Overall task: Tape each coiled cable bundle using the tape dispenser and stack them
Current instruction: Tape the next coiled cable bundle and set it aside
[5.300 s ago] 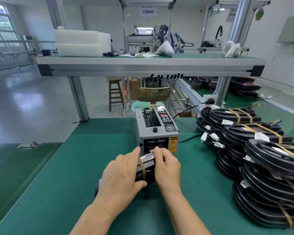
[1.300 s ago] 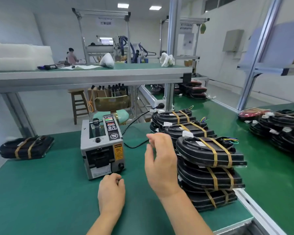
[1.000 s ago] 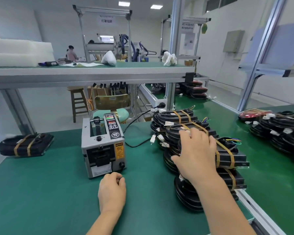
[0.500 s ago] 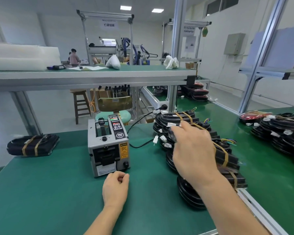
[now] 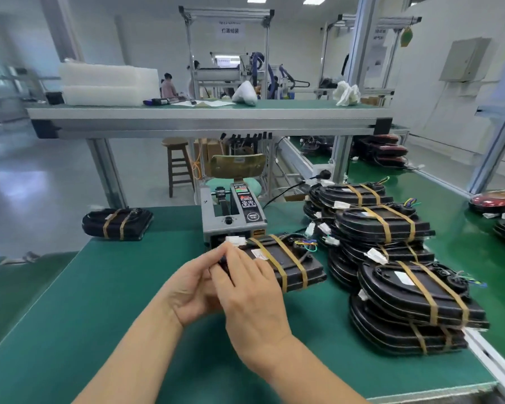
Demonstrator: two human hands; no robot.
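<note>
A: What can't we make out here?
B: The right hand (image 5: 251, 298) covers the near end of the cable bundle (image 5: 286, 260) and most fingers of the left hand (image 5: 191, 290), so we can't tell how the right one grips.
A: And the tape dispenser (image 5: 233, 211)?
B: Its front slot sits behind that bundle, and its panel labels are too small for us to read.
A: Elsewhere?
B: The overhead sign (image 5: 230, 30) is blurred, the red lamp (image 5: 499, 199) is cut by the right edge, and the stack of taped bundles (image 5: 414, 295) hides its lower ones.

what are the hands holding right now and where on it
The left hand and right hand both grip one cable bundle at its near end, before the tape dispenser.
</note>
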